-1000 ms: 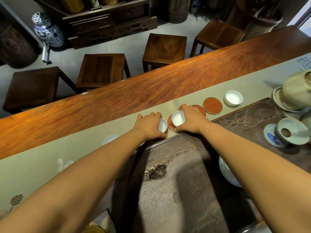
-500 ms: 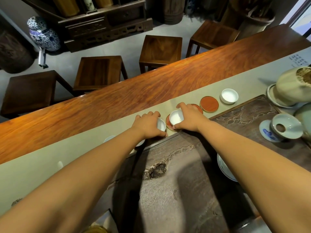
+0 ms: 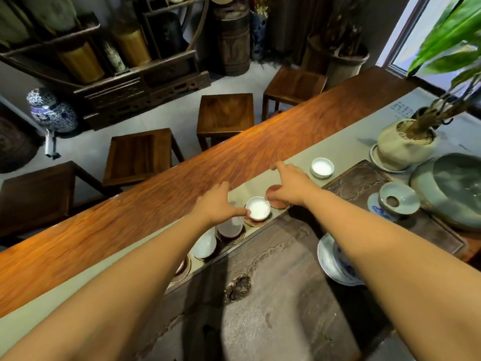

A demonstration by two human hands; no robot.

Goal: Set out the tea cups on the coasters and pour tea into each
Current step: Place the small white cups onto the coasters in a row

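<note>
A row of small white tea cups runs along the grey-green runner (image 3: pixel 346 149). One cup (image 3: pixel 258 208) stands on a red coaster (image 3: pixel 253 222). My left hand (image 3: pixel 216 204) hovers beside it with relaxed fingers, thumb tip at its rim. Two more cups (image 3: pixel 230 226) (image 3: pixel 204 246) sit in my arm's shadow to the left. My right hand (image 3: pixel 289 186) spreads flat over a bare red coaster (image 3: pixel 274 203) and holds nothing. Another cup (image 3: pixel 322 167) stands off the coasters, farther right on the runner.
A lidded celadon cup (image 3: pixel 398 201) on a blue-and-white saucer, a large celadon bowl (image 3: pixel 450 188) and a potted plant (image 3: pixel 406 147) crowd the right. A blue-and-white dish (image 3: pixel 328 261) lies under my right forearm on the dark stone tray (image 3: pixel 260 308). Wooden stools (image 3: pixel 225 113) stand beyond the table.
Both hands have let go of the cups they held and opened. My right hand shifted right over the neighbouring coaster. The view has tilted up.
</note>
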